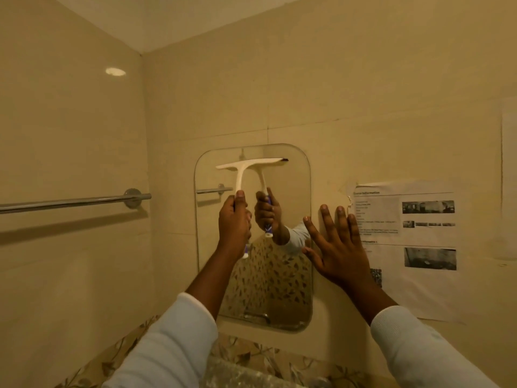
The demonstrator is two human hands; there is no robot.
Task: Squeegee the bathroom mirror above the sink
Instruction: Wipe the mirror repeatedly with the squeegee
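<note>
A frameless mirror [285, 303] with rounded corners hangs on the beige tiled wall. A white squeegee [240, 170] with a purple-and-white handle rests its blade near the mirror's top edge. My left hand [233, 224] is shut around the handle, thumb pointing up. My right hand [337, 245] is flat and open, fingers spread, pressed on the wall at the mirror's right edge. The mirror reflects the squeegee, my hand and a leaf-patterned surface.
A chrome towel bar [72, 202] runs along the left wall. A printed paper sheet [405, 247] is stuck to the wall right of the mirror. A leaf-patterned surface [251, 357] lies below the mirror.
</note>
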